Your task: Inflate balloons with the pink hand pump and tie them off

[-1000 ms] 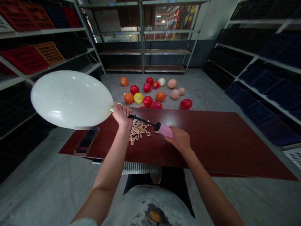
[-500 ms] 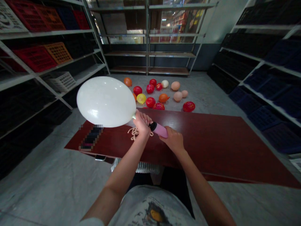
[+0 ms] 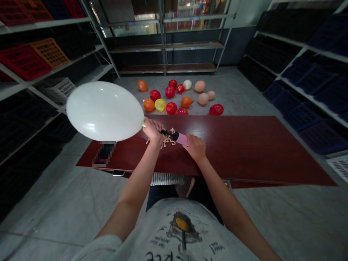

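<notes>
A large inflated white balloon (image 3: 104, 111) hangs out to the left of my left hand (image 3: 152, 131), which is shut around its neck and the black nozzle of a hand pump. My right hand (image 3: 195, 148) grips the pink barrel of that pump (image 3: 181, 138), just right of my left hand. Both hands are above a dark red table (image 3: 244, 145). Under the pump lies a tangle of thin, uninflated beige balloons (image 3: 167, 142), partly hidden by my left hand.
Several inflated red, orange, yellow and peach balloons (image 3: 171, 98) lie on the concrete floor past the table. A pixelated dark object (image 3: 104, 154) lies on the table's left side. Metal shelves with plastic crates (image 3: 24, 61) line both sides, and further shelves stand at the back.
The pink barrel has slid toward my left hand, hiding most of the black rod. The white balloon sits further right in view, and the whole scene has shifted slightly upward.
</notes>
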`<state>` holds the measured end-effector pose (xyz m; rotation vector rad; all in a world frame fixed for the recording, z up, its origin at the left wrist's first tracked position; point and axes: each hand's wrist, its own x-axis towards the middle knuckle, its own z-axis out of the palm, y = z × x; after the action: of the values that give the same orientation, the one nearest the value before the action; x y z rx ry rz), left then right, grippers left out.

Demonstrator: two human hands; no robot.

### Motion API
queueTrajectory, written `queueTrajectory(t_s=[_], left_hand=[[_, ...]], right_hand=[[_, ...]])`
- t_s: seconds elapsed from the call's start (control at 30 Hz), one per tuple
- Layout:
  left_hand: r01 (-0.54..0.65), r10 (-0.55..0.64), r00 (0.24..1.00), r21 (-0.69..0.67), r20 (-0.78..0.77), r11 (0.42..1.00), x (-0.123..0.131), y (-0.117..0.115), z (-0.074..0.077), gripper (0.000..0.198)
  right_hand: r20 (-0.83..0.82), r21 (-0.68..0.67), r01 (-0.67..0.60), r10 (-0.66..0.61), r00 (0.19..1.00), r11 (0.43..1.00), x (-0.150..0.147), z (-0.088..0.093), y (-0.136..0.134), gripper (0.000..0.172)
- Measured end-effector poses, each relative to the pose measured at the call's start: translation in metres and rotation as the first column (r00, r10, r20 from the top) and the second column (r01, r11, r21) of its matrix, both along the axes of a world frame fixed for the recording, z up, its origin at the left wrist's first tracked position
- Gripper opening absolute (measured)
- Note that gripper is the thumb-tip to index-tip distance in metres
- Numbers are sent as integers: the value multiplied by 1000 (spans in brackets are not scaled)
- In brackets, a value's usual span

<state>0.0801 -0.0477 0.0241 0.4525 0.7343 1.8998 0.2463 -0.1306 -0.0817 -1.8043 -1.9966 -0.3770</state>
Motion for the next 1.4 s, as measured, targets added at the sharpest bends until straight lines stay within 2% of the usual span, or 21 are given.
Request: queueTrajectory(t_s=[0.27, 0.37, 0.43, 0.53, 0.83, 0.93, 1.1, 1.27, 1.4], left_hand=[[22, -16, 998, 106, -54, 994, -49, 3, 55, 50], [2, 7, 997, 120, -71, 993, -50, -3, 63, 51], [-36, 44, 997, 122, -60, 992, -44, -6, 59, 52], [-70, 75, 996, 116, -37, 991, -29, -7, 46, 53], [13, -11, 1000, 57, -19, 998, 47, -9, -9, 53], [-12, 11, 999, 29, 30, 1000, 61, -14, -21, 52], [-31, 29, 997, 29, 69, 999, 52, -15, -24, 52], [-32, 30, 996, 15, 79, 999, 26, -10, -24, 54], [-46, 45, 997, 16, 67, 999, 0, -6, -17, 54]], right_hand=[[-41, 71, -6, 9, 999, 997, 4, -5, -1, 33], [-66, 104, -26, 33, 997, 994, 5, -7, 0, 33], [-88, 125, -16, 27, 996, 992, 7, -8, 0, 33], [-99, 128, 1, 12, 995, 992, 10, -8, 0, 34], [-84, 112, 39, -29, 996, 993, 9, -8, 1, 38], [-68, 106, 45, -38, 997, 993, 11, -11, 3, 40], [-50, 146, -11, 18, 999, 989, 11, -13, 5, 37], [-3, 181, -77, 78, 997, 980, 8, -9, 5, 32], [23, 155, -84, 81, 996, 984, 8, -8, 5, 33]])
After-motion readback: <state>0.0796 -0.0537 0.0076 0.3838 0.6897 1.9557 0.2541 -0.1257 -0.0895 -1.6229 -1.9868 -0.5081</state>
